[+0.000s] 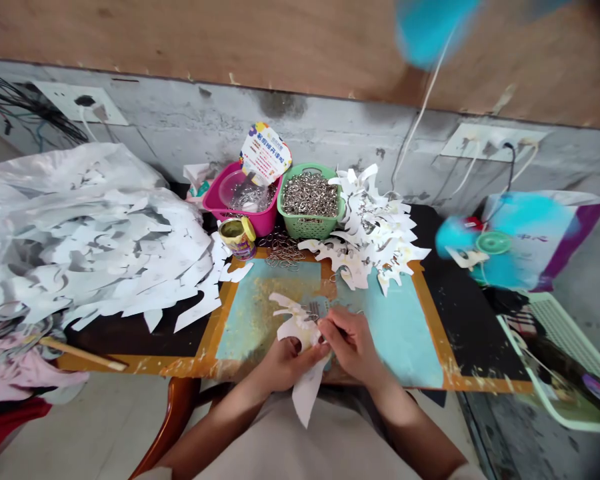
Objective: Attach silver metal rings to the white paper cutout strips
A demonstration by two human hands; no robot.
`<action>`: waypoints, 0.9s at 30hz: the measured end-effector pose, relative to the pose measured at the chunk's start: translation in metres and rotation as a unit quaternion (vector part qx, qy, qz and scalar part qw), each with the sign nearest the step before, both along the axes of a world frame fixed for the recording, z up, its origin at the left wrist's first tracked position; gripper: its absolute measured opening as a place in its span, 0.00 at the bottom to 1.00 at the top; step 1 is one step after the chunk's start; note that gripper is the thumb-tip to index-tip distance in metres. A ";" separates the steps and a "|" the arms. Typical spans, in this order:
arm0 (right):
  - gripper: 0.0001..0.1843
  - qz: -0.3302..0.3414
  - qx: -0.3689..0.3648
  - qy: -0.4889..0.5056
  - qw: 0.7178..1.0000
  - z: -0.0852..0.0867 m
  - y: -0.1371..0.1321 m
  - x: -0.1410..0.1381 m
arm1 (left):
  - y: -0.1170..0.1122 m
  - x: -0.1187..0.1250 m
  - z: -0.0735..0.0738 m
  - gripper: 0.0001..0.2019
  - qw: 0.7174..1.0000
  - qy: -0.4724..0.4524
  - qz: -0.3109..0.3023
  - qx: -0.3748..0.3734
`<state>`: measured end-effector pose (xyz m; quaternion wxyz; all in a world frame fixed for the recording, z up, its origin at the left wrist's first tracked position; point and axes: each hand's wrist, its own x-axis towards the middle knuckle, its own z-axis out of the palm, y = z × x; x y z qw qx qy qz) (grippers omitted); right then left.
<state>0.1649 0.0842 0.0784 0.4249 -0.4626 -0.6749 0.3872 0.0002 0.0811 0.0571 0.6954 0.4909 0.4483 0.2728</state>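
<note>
My left hand [290,364] grips a white paper cutout [296,327] with an irregular, animal-like outline, and a long strip of it [306,393] hangs below my fingers. My right hand [349,340] pinches the cutout's edge from the right. A small metal wire piece [313,309] shows at the paper's upper edge, partly hidden by my fingers. Both hands are over a pale blue mat [260,313] on a wooden table [435,327]. A heap of similar cutouts [375,233] lies just beyond them.
A green basket of metal rings [310,197], a pink tub [240,200] and a paint-stained can [237,238] stand at the table's back. A large white pile of cutouts [90,247] fills the left. A blurred teal-and-white bag [530,240] sits at the right.
</note>
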 end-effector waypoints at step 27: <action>0.21 0.011 -0.224 0.352 0.909 -0.037 -0.004 0.020 | -0.005 0.004 -0.038 0.22 0.962 0.054 -0.027 0.268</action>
